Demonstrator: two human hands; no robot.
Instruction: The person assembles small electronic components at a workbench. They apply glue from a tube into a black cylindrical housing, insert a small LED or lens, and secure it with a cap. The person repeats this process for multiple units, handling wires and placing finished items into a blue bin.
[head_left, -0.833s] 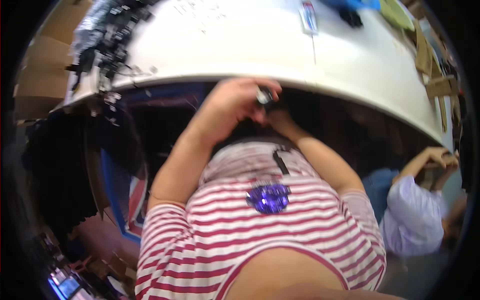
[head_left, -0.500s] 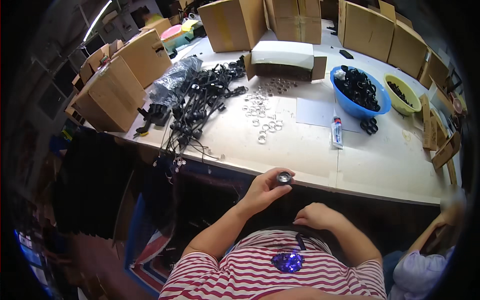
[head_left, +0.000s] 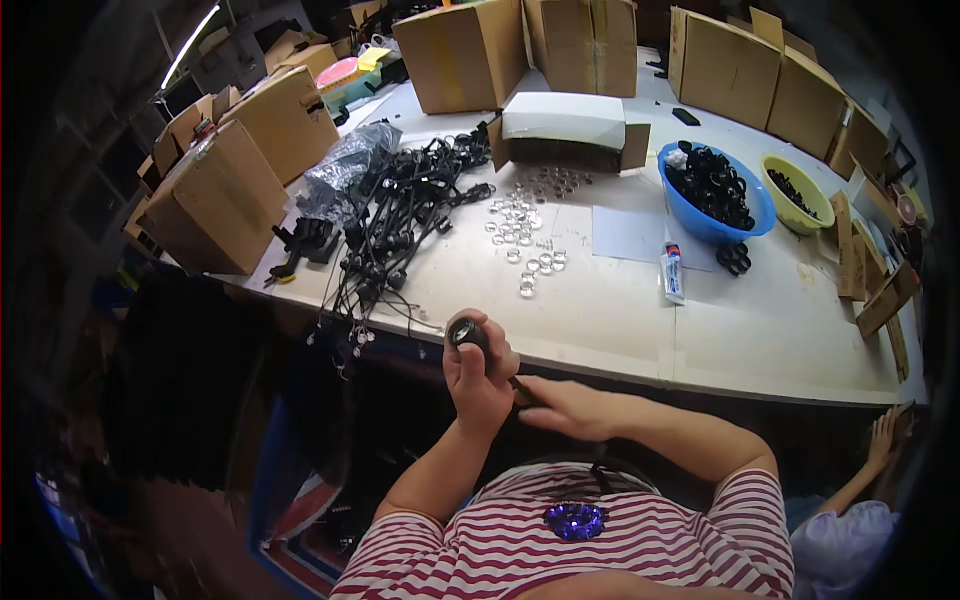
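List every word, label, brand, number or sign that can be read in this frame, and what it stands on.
None can be read.
Tube: coloured label, print too small to read.
Cartons: no legible lettering.
Black part in the left hand: no text visible.

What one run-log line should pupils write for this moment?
left hand: holding black cylinder | right hand: at dark piece | table: clear discs, tube, blue bowl
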